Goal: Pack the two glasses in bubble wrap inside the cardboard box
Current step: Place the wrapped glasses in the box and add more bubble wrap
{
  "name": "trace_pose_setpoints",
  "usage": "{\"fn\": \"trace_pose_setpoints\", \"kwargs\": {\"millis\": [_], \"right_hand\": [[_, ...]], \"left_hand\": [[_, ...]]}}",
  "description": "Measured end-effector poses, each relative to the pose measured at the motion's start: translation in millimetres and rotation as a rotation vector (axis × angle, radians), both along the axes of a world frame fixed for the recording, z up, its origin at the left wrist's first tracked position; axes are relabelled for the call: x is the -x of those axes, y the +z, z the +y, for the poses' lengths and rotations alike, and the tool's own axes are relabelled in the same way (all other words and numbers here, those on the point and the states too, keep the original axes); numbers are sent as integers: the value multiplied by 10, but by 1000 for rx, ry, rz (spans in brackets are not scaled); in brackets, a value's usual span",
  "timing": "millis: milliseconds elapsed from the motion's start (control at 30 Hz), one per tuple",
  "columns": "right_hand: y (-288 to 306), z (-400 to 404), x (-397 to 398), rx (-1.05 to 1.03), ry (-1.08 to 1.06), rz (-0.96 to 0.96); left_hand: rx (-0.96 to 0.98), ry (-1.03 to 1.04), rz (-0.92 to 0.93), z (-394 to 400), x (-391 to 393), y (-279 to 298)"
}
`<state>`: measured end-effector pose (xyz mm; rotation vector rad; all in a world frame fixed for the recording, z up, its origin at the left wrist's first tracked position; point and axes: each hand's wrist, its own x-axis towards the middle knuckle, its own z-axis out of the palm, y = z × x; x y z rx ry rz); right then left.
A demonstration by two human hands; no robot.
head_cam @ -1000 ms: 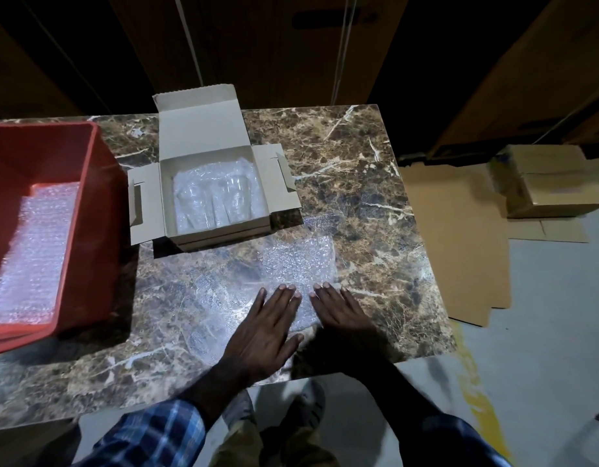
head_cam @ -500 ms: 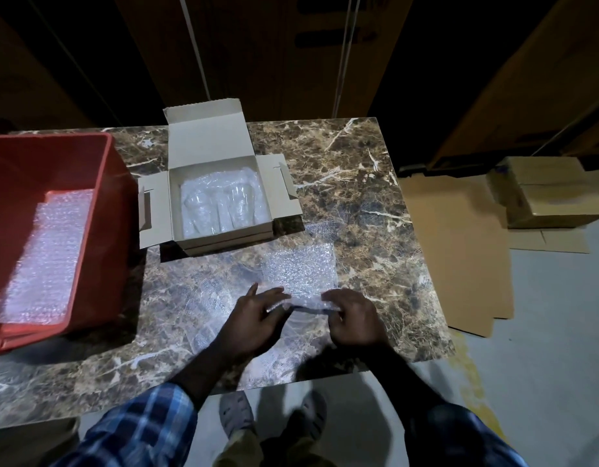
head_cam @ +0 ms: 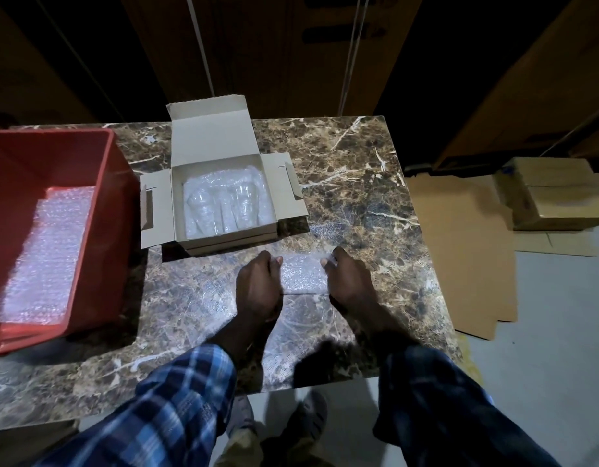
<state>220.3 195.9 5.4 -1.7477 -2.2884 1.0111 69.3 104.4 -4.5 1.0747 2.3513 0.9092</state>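
An open cardboard box (head_cam: 211,138) stands on the marble table (head_cam: 352,183), lid flap tilted back. Inside it lie two glasses (head_cam: 224,205) side by side, wrapped in bubble wrap. In front of the box a small folded bubble wrap sheet (head_cam: 303,276) lies on the table. My left hand (head_cam: 257,286) pinches its left edge and my right hand (head_cam: 350,284) pinches its right edge, fingers curled at the far corners. Both hands sit a short way in front of the box's near wall.
A red plastic crate (head_cam: 99,203) at the table's left holds a stack of bubble wrap sheets (head_cam: 45,257). On the floor to the right lie flattened cardboard (head_cam: 460,251) and closed boxes (head_cam: 557,197). Dark cabinets stand behind the table.
My hands went from lying flat on the sheet's near edge to pinching it. They carried that edge away from me, so the sheet now lies folded closer to the box.
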Motion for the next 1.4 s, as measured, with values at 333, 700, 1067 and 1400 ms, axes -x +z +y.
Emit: {"fn": "trace_pose_setpoints", "kwargs": {"millis": [333, 700, 1067, 1400], "right_hand": [[-102, -161, 64, -548, 126, -213], [-430, -271, -244, -548, 513, -137], [-362, -325, -287, -624, 479, -67], [-55, -325, -272, -276, 152, 299]], "left_hand": [[-24, -71, 376, 41, -38, -163], [-135, -606, 638, -272, 12, -398], [57, -512, 732, -396, 67, -216], [4, -338, 89, -445, 253, 79]]}}
